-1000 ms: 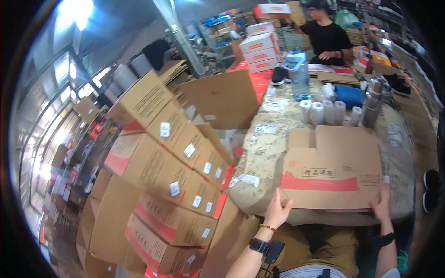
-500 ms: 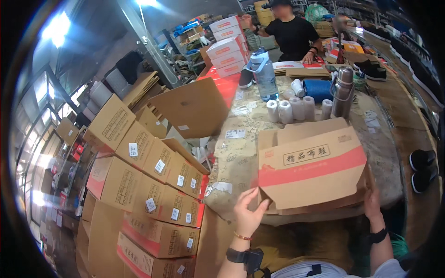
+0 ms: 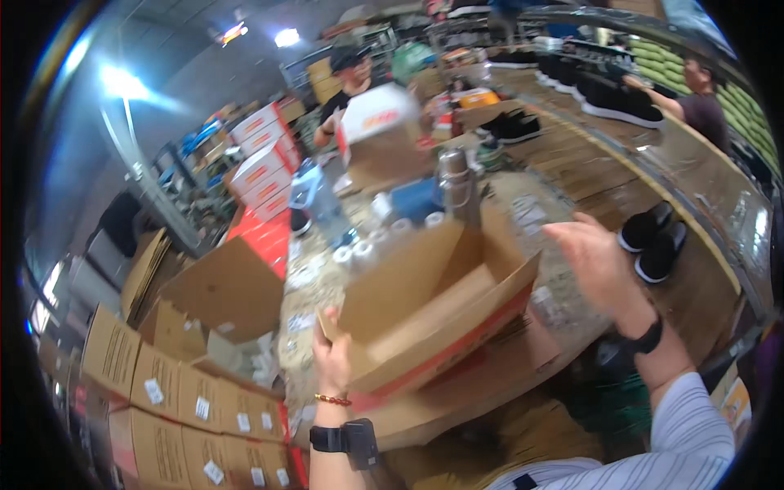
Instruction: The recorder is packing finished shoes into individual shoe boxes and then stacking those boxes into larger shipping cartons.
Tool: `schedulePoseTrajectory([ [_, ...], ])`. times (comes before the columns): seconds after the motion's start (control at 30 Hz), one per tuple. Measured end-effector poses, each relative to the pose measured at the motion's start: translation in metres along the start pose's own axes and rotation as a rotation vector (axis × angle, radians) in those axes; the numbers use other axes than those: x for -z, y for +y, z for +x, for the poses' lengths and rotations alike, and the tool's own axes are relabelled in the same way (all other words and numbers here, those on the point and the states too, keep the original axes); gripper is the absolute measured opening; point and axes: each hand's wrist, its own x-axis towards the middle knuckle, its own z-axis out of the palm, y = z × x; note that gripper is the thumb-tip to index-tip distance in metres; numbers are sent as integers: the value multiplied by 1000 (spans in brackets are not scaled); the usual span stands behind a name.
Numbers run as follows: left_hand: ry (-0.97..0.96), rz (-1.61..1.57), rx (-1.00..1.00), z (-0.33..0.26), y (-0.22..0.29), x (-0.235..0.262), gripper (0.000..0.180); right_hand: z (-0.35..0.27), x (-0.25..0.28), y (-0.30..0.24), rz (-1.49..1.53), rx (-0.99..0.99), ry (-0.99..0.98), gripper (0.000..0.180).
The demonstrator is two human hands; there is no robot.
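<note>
An open brown cardboard shoebox (image 3: 425, 314) with a red band on its outside stands tilted on the worktable in front of me, its inside facing up. My left hand (image 3: 332, 359) is closed on the box's left edge, thumb and fingers gripping the cardboard. Off the box to the right, my right hand (image 3: 592, 261) is raised in the air with its fingers stretched out and nothing seen in it; it is slightly blurred. Nearest to that hand is a pair of black shoes (image 3: 655, 242) with white soles on the wooden belt.
Behind the box stand a steel flask (image 3: 459, 189), a blue water bottle (image 3: 322, 204) and white rolls (image 3: 365, 251). Stacked cartons (image 3: 184, 392) fill the lower left. Across the table a co-worker (image 3: 351, 82) is behind a blurred white box (image 3: 380, 122); another person (image 3: 698, 102) is beyond the belt.
The shoebox has been opened out and turned inside-up. My right hand has left its right side and risen toward the belt. The view has swung right; the white box appears near the co-worker.
</note>
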Motion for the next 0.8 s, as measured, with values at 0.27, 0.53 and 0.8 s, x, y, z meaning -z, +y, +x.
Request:
schedulePoseTrajectory([
  [0.27, 6, -206, 217, -4, 2, -30, 57, -4, -112, 24, 180, -206, -804, 38],
  [0.53, -120, 838, -38, -7, 17, -46, 110, 8, -89, 53, 155, 286, 251, 22],
  [0.8, -112, 477, -57, -9, -37, -17, 82, -9, -98, 77, 347, -259, -394, 57],
])
